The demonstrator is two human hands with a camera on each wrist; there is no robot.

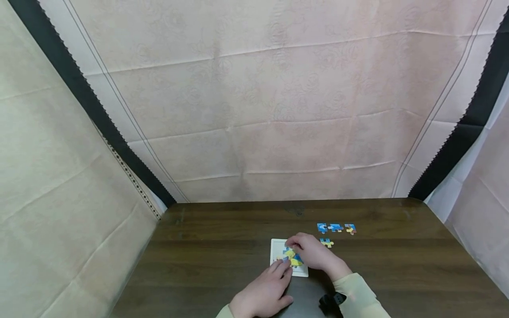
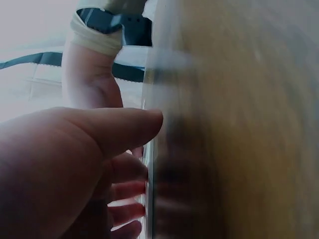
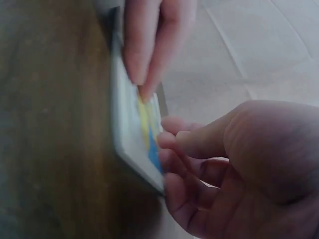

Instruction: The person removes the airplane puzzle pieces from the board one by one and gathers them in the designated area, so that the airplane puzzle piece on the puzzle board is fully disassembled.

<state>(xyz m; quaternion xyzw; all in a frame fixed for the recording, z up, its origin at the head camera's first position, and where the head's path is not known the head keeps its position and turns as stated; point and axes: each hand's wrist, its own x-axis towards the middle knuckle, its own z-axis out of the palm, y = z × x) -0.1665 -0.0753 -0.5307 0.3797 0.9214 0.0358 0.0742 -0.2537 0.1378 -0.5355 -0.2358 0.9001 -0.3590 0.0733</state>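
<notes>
A small white puzzle board (image 1: pixel 301 271) lies on the table, with a partly assembled yellow-and-blue picture (image 1: pixel 296 260) inside its frame. My left hand (image 1: pixel 267 285) reaches in from the lower left, fingers extended and fingertips on the picture's near-left part. Over the board's far right side is my right hand (image 1: pixel 314 251), fingers bent down toward the picture. In the right wrist view its thumb (image 3: pixel 199 142) meets the fingertips close above the board; I cannot tell whether a piece is between them. The left wrist view shows the left thumb (image 2: pixel 134 124) held apart from the fingers.
Loose blue puzzle pieces (image 1: pixel 336 228) lie in a short row beyond the right hand. Another blue-and-yellow piece (image 1: pixel 327 243) sits nearer, beside that hand. The brown wooden table (image 1: pixel 199 265) ends at a pale cloth wall (image 1: pixel 278 132). A black wrist device (image 1: pixel 333 301) is on the right forearm.
</notes>
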